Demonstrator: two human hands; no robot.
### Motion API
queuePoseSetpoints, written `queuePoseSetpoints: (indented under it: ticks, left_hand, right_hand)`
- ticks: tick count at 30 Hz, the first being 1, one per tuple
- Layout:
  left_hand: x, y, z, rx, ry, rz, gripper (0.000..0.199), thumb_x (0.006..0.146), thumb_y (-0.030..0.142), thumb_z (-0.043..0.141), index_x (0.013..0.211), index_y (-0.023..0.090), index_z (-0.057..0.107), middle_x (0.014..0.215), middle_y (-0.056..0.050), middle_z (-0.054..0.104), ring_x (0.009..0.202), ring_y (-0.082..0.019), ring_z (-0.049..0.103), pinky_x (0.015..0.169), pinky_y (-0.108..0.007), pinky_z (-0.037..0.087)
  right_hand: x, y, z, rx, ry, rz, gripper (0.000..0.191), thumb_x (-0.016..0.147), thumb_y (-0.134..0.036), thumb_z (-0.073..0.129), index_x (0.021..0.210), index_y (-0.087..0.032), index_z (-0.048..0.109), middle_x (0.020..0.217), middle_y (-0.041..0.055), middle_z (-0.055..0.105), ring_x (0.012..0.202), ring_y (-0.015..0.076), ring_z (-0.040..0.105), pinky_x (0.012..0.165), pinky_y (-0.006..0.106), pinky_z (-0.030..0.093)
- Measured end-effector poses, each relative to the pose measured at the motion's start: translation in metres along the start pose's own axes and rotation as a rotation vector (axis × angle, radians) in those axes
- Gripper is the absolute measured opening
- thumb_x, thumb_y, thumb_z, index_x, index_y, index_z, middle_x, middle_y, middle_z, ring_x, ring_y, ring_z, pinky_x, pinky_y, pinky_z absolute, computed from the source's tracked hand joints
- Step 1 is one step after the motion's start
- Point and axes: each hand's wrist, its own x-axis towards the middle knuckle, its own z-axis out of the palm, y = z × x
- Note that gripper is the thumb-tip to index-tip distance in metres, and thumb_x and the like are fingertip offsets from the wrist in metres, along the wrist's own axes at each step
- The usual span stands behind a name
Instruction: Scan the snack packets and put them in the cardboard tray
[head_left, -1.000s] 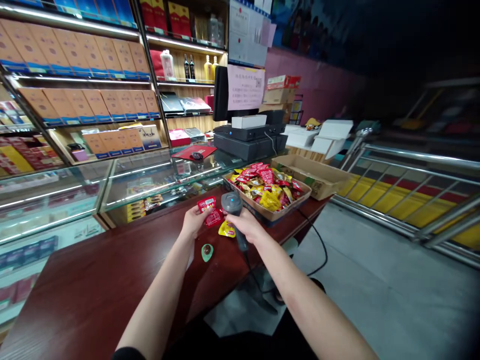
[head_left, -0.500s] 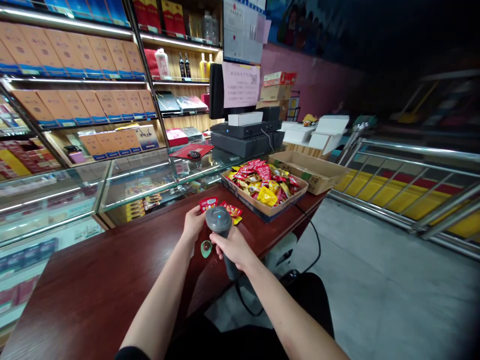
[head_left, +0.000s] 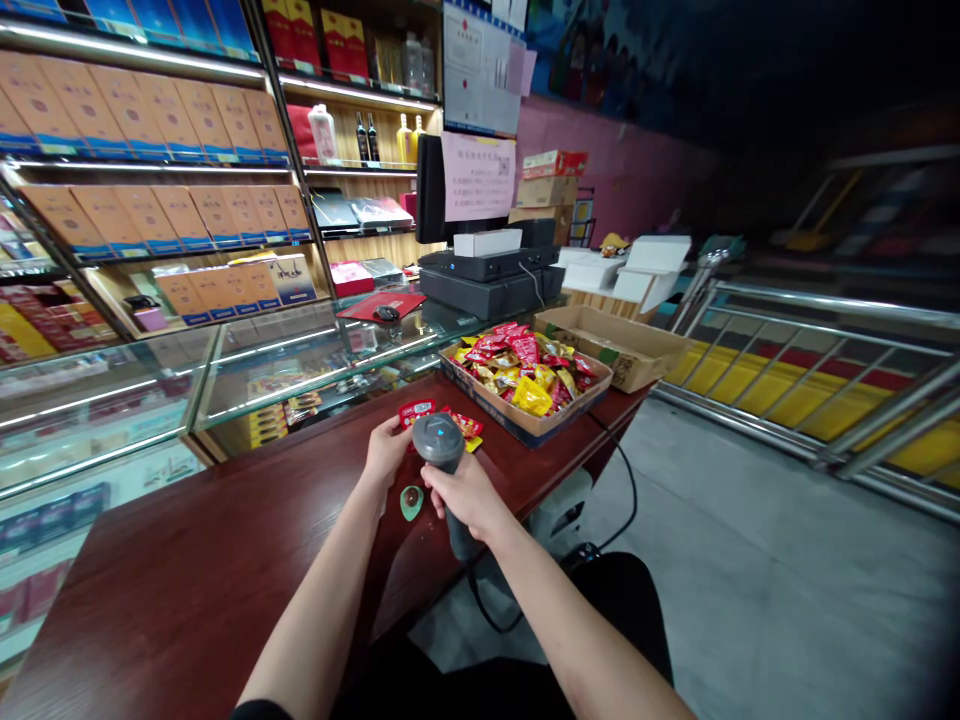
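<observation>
My right hand is wrapped round the handle of a dark grey handheld scanner, its round head pointing away over the wooden counter. My left hand pinches the left edge of a small red packet just beyond the scanner head. Beside it lie more red and yellow packets, partly covered by the scanner. A green, leaf-shaped item with a brown centre rests on the counter between my wrists.
A carton of wrapped snacks stands at the counter's right, with a second carton behind it. Beyond are a glass display case, a mouse and a monitor. A black cable hangs off the right edge.
The view has shifted very slightly. Both hands keep their holds, and the far edge of the held red packet looks a little lower.
</observation>
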Motion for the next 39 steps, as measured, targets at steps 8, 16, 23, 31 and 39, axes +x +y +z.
queuePoseSetpoints:
  ticks: [8, 16, 23, 31, 39]
  left_hand:
    - [0.001, -0.001, 0.001, -0.045, 0.008, -0.007, 0.046, 0.060, 0.039, 0.078, 0.097, 0.012, 0.071, 0.086, -0.008, 0.072, 0.070, -0.016, 0.063, 0.070, -0.027, 0.048]
    - [0.001, 0.000, 0.000, -0.013, -0.024, 0.023, 0.046, 0.062, 0.035, 0.077, 0.101, 0.011, 0.070, 0.093, -0.010, 0.072, 0.079, -0.019, 0.064, 0.075, -0.028, 0.048]
    - [-0.001, 0.004, 0.003, -0.012, 0.008, 0.000, 0.046, 0.060, 0.038, 0.078, 0.096, 0.011, 0.071, 0.089, -0.009, 0.072, 0.076, -0.018, 0.065, 0.072, -0.027, 0.049]
    - [-0.007, 0.009, 0.007, -0.052, -0.047, -0.162, 0.047, 0.058, 0.038, 0.081, 0.096, 0.012, 0.070, 0.086, -0.010, 0.072, 0.070, -0.019, 0.067, 0.071, -0.031, 0.053]
    - [-0.001, 0.035, 0.023, -0.131, -0.151, -0.413, 0.026, 0.073, 0.026, 0.073, 0.092, 0.009, 0.067, 0.080, -0.011, 0.071, 0.066, -0.017, 0.066, 0.064, -0.028, 0.055]
  right_hand:
    - [0.000, -0.001, 0.002, 0.034, 0.017, -0.025, 0.012, 0.069, -0.024, 0.054, 0.058, -0.019, 0.049, 0.041, -0.0053, 0.046, 0.033, 0.0091, 0.043, 0.034, 0.020, 0.036]
    - [-0.003, -0.004, 0.002, 0.025, 0.022, -0.019, 0.014, 0.068, -0.025, 0.054, 0.057, -0.019, 0.047, 0.038, -0.0060, 0.045, 0.032, 0.0087, 0.041, 0.035, 0.020, 0.036]
    - [-0.005, -0.006, 0.001, 0.050, 0.041, -0.012, 0.010, 0.068, -0.025, 0.055, 0.061, -0.018, 0.051, 0.042, -0.0049, 0.048, 0.036, 0.0098, 0.044, 0.038, 0.021, 0.035]
    - [0.029, -0.008, -0.020, 0.252, 0.176, -0.019, 0.017, 0.059, -0.015, 0.061, 0.076, -0.015, 0.064, 0.067, -0.0024, 0.063, 0.065, 0.0112, 0.055, 0.065, 0.023, 0.043]
    - [0.064, -0.037, -0.055, 0.324, -0.038, 0.311, 0.012, 0.060, -0.007, 0.056, 0.070, -0.014, 0.059, 0.051, -0.0011, 0.057, 0.050, 0.0133, 0.055, 0.054, 0.026, 0.046]
